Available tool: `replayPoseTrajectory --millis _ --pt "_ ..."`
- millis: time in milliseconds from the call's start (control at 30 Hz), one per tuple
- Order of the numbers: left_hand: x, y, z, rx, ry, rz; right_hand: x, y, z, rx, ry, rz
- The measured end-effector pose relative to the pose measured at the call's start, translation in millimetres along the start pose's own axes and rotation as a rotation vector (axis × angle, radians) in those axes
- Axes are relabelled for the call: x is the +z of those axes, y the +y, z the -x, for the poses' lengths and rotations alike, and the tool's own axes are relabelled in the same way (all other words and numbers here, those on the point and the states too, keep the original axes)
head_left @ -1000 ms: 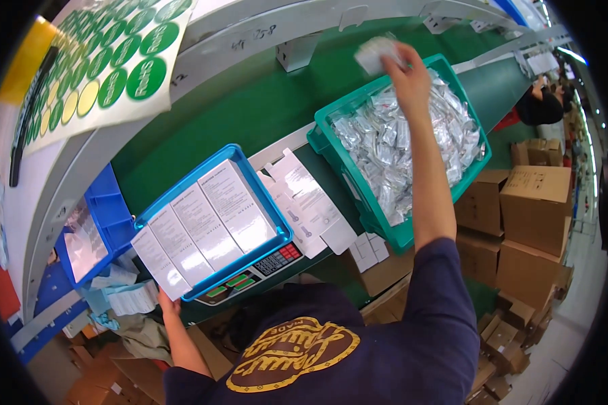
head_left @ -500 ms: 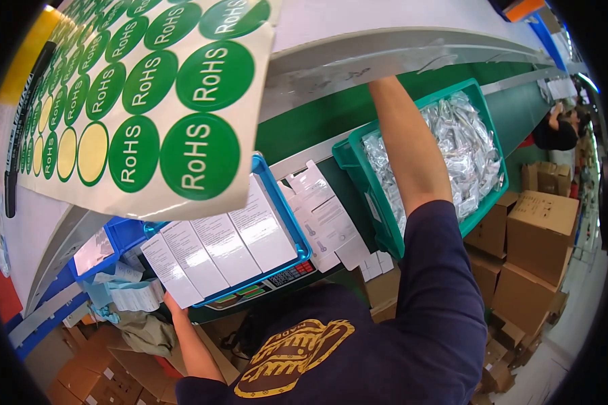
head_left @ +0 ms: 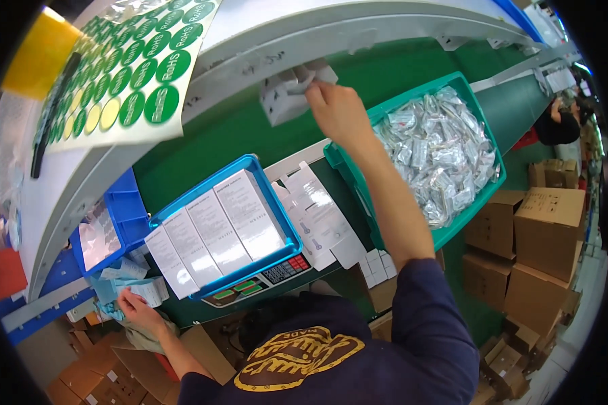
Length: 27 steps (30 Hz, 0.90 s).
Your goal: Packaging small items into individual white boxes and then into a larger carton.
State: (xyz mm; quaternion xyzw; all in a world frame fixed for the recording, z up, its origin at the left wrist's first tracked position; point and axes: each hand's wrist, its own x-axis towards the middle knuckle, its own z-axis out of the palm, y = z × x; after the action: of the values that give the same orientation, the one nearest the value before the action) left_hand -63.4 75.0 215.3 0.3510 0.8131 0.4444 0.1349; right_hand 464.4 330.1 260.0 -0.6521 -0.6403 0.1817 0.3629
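Observation:
My right hand [head_left: 338,111] pinches a white folded paper or thin carton piece [head_left: 287,96] above the green bench, below the shelf edge. Its exact kind is hard to make out. My left hand [head_left: 140,312] has its fingers apart at a stack of folded white papers [head_left: 148,291] with light blue material [head_left: 105,289] beside it. Between the hands, a blue tray [head_left: 292,236] on a scale [head_left: 255,285] holds several white printed boxes [head_left: 248,212]. Right of it stands a teal bin [head_left: 483,111] full of clear-bagged small parts [head_left: 439,158].
Flattened white cartons [head_left: 317,216] lie between tray and bin. A shelf at upper left carries a sheet of green round stickers [head_left: 142,74], a black marker [head_left: 54,118] and a yellow tape roll [head_left: 42,50]. Blue bins [head_left: 125,209] stand left; cardboard boxes [head_left: 544,236] are stacked right, with another person [head_left: 557,128] beyond.
My right hand has come out from under the shelf edge, leftward, with the white piece. My left hand has moved left from the tray to the papers. The sticker sheet now appears farther away.

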Motion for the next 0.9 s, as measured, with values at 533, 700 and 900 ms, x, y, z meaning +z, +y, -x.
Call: replayPoseTrajectory --millis 533,700,900 --pt "91 225 267 1.109 -1.113 0.485 -149 -114 378 0.018 0.213 -0.079" --pt "35 208 316 1.006 -1.34 0.527 -146 -99 462 -0.031 0.334 -0.562" --pt "10 195 342 0.982 -1.611 0.336 -142 -91 516 0.103 0.074 -0.725"
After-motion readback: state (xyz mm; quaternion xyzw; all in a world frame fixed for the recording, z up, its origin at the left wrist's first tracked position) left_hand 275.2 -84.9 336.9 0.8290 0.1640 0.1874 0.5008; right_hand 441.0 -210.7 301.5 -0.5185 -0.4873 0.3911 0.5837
